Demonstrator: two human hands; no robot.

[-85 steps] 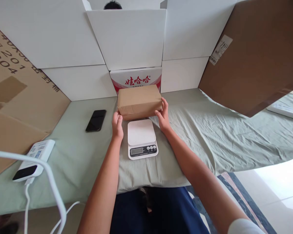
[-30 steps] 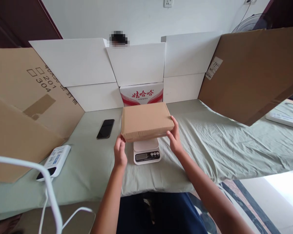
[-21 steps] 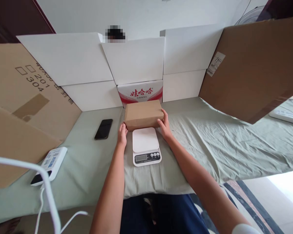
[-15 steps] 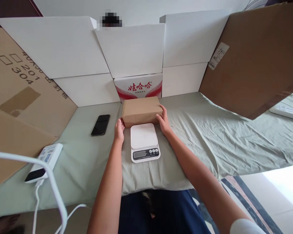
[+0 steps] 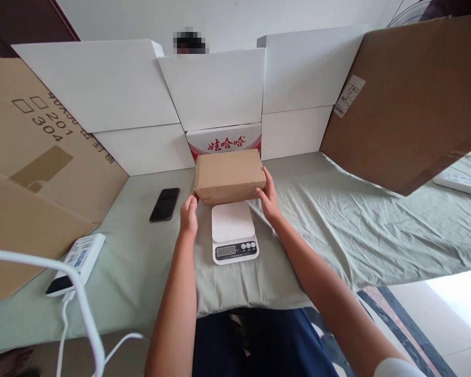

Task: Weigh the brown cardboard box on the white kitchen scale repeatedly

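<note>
A small brown cardboard box is held between my two hands, just beyond the scale and looking slightly raised. My left hand grips its left end, the fingers partly hidden behind the box. At the right end my right hand is closed on it, thumb on the front face and fingers along the side. Nearer to me a white digital kitchen scale lies on the green cloth, its display and buttons facing me. Nothing rests on the scale's plate.
A black phone lies left of my left hand. Further left are a white power bank and a white cable. White boxes form a back wall; large cardboard cartons flank the sides. The top of a person's head shows behind.
Both hands have lifted the cardboard box a little off the cloth; it now covers more of the red-and-white carton behind. The camera view has shifted slightly.
</note>
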